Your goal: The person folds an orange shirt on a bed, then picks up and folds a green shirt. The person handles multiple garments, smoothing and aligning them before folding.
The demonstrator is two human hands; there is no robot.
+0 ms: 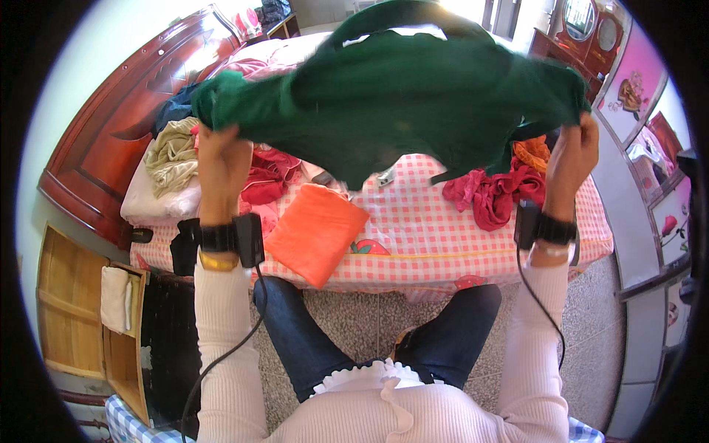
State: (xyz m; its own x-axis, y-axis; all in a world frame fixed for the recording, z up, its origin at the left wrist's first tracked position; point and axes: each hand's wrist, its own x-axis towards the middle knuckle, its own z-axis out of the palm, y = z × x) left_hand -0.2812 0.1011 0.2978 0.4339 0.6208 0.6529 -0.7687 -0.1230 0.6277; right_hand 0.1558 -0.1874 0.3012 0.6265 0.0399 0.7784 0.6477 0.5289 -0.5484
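Note:
A dark green garment (399, 99), slightly blurred, is stretched in the air between my two hands, above the bed. My left hand (224, 152) grips its bunched left end, and my right hand (579, 147) pinches its right end. Under it lies a pink-and-white checked bedsheet (421, 238) with strawberry prints. A folded orange cloth (318, 232) rests near the bed's front edge, between my forearms. Crumpled dark pink clothing (490, 199) lies beside my right wrist, with an orange cloth (533, 154) behind it. Red clothing (266, 177) lies beside my left hand.
At the left, a beige garment (174, 155) sits on a folded pale pink bundle (160, 202), by the wooden headboard (127, 105). An opened wooden cabinet (124, 360) stands at lower left. Black cloth (185, 249) lies on the bed's edge. Cables hang from both wrist devices.

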